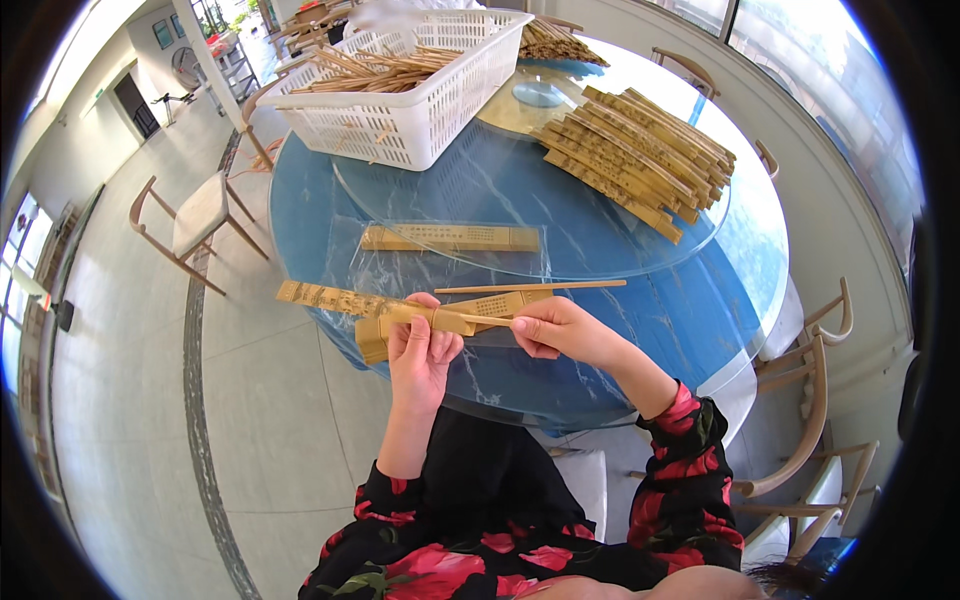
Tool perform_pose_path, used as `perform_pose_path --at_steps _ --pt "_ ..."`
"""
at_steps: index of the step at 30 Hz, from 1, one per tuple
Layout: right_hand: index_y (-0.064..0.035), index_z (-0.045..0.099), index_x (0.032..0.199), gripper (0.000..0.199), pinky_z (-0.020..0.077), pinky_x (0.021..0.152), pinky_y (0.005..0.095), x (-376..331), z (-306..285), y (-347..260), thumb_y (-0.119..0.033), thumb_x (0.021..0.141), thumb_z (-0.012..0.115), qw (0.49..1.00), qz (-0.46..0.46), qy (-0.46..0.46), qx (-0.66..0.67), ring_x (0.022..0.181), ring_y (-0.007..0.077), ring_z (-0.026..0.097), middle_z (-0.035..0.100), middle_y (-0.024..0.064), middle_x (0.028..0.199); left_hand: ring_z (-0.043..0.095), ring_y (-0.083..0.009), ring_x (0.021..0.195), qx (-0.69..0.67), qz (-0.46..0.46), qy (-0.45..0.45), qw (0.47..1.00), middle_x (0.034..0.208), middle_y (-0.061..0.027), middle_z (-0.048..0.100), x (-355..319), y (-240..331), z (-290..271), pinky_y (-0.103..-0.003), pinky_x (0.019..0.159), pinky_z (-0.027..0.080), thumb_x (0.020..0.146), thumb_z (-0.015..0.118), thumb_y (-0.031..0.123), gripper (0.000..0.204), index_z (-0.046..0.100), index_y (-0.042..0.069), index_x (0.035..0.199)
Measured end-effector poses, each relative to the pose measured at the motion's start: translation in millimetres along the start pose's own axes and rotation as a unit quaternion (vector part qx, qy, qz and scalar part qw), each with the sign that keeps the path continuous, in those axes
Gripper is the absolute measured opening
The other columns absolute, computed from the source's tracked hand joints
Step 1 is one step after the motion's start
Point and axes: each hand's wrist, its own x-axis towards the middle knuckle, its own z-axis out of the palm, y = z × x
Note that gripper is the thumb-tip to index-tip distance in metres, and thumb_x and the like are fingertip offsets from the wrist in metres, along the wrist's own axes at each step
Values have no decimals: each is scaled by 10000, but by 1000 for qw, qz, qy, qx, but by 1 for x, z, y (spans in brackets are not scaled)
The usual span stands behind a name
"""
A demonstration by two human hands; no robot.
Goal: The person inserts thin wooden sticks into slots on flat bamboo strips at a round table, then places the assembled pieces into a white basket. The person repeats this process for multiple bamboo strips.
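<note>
I am watching both bare hands working above the near edge of a round blue table (480, 400). The left hand (418, 365) is pinching a long, flat tan sleeve (340, 299) between its thumb and fingers, and that sleeve is pointing out to the left, past the table's edge, with dark printing showing along it. The right hand (555, 326) is closing thumb and forefinger on one end of a thin wooden stick (489, 320), whose other end is meeting the right end of the sleeve; how far inside it is reaching, I am not able to tell. Just beneath the hands, more tan sleeves (372, 346) are lying in a small overlapping pile, and just beyond them a loose stick (575, 286) is resting almost level across my view. Farther in, a single sleeve (450, 238) is lying on clear plastic film (368, 272). At the far left of the tabletop, a white slotted basket (385, 132) is holding a jumble of wooden sticks (385, 68). To its right, a large fanned stack of tan sleeves (640, 160) is sitting on a clear glass turntable (420, 190). A wooden chair (205, 212) with a pale seat is standing on the floor to the left.
</note>
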Motion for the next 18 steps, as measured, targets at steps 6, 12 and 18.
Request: perform_pose_path --at_steps 6,12,18 --pt "-36 627 772 406 346 521 253 5 2 9 -311 1053 524 999 -15 -16 -30 543 64 435 476 -37 582 357 -68 559 62 -66 -43 995 633 30 414 1 1 7 -248 549 328 1075 481 257 222 511 54 1161" --pt "-23 656 929 288 409 575 246 6 4 4 -243 1054 518 998 -30 -31 53 604 73 473 526 -21 651 370 -65 569 35 -74 -34 996 660 33 424 0 2 4 -263 578 362 1071 490 226 211 514 38 1165" --pt "-9 646 935 234 428 586 255 9 10 12 -190 1039 540 998 -31 46 -12 622 83 504 562 1 668 366 -76 572 64 -92 -45 993 648 26 417 -1 0 6 -266 573 359 1067 498 235 215 511 45 1168"
